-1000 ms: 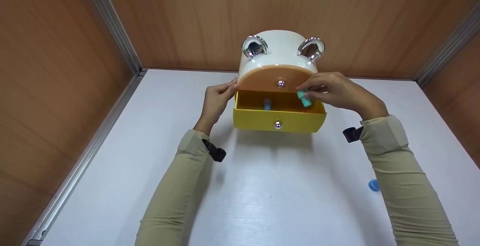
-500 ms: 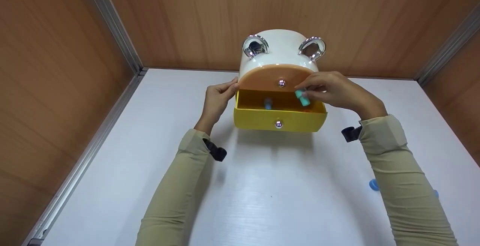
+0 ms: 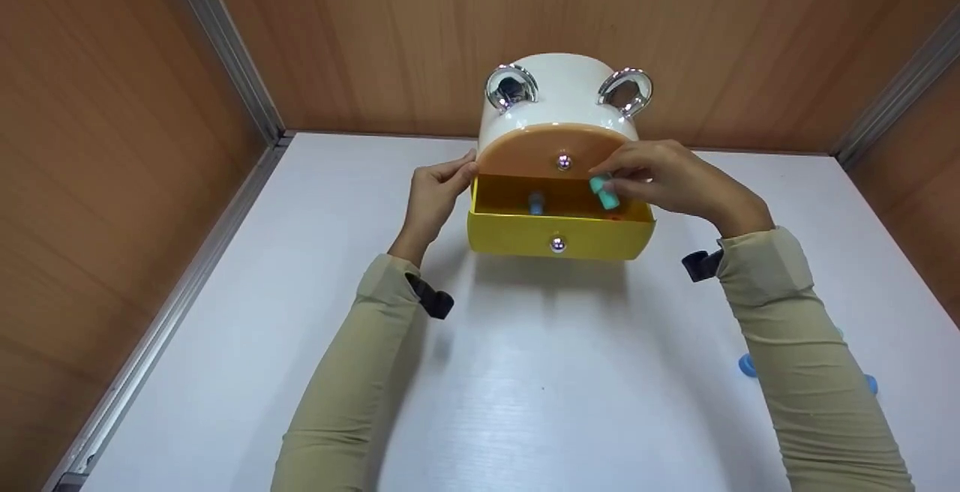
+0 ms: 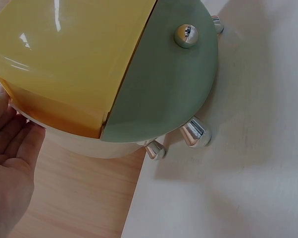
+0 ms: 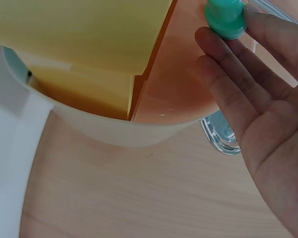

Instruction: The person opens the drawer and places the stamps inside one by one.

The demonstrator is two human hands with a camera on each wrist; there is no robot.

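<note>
Teal peg [image 3: 604,193] sits pinched between my right hand's [image 3: 675,181] fingertips, held just over the right end of the open yellow drawer [image 3: 559,235]; in the right wrist view the peg's [image 5: 225,17] round end shows above my fingers [image 5: 228,64], thumb out of sight; the drawer is pulled out from the white storage box [image 3: 559,102], under the closed orange drawer [image 3: 551,153] with its chrome knob [image 3: 563,162]; inside the yellow drawer a small blue piece [image 3: 535,203] already lies near the back, and something orange-red shows in the right corner, too small to tell; my left hand [image 3: 435,196] rests with nearly straight fingers against the box's left side, steadying it, gripping nothing; the box stands near the back edge of the white worktop [image 3: 525,372], about midway along it; two chrome ears [image 3: 510,88] top the box; a blue piece [image 3: 746,365] lies near the worktop's right edge, beside my right sleeve [image 3: 810,379]. I judge the step to be dropping the peg into the drawer; the next move calls for lowering it past the orange front and loosening the pinch.
</note>
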